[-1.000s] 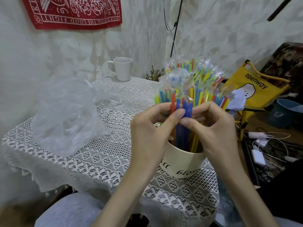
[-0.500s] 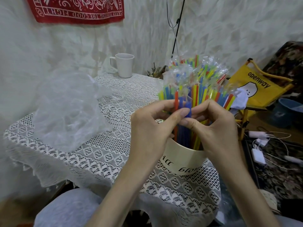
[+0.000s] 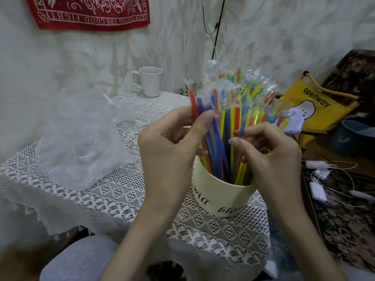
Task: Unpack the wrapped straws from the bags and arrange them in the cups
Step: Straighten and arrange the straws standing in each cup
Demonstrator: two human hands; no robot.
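A cream cup [image 3: 218,196] with black lettering stands on the lace tablecloth [image 3: 113,191], packed with several wrapped straws [image 3: 239,110] in red, blue, yellow and green. My left hand [image 3: 172,147] pinches a few red and blue straws between thumb and fingers and draws them leftwards, away from the bunch. My right hand [image 3: 269,157] has its fingers curled into the right side of the bunch, holding straws just above the cup's rim. A white mug [image 3: 150,81] stands at the table's far edge with nothing showing above its rim.
A crumpled clear plastic bag [image 3: 79,136] lies on the table's left half. To the right, off the table, are a yellow "openway" bag [image 3: 316,106], a blue bucket [image 3: 355,136] and chargers with cables [image 3: 318,189] on a patterned rug. My knee [image 3: 81,260] is below the table's front edge.
My hands, pressed together at the front of the bunch before, have parted. The left hand has pulled a few red and blue straws left; the right has stayed in the bunch.
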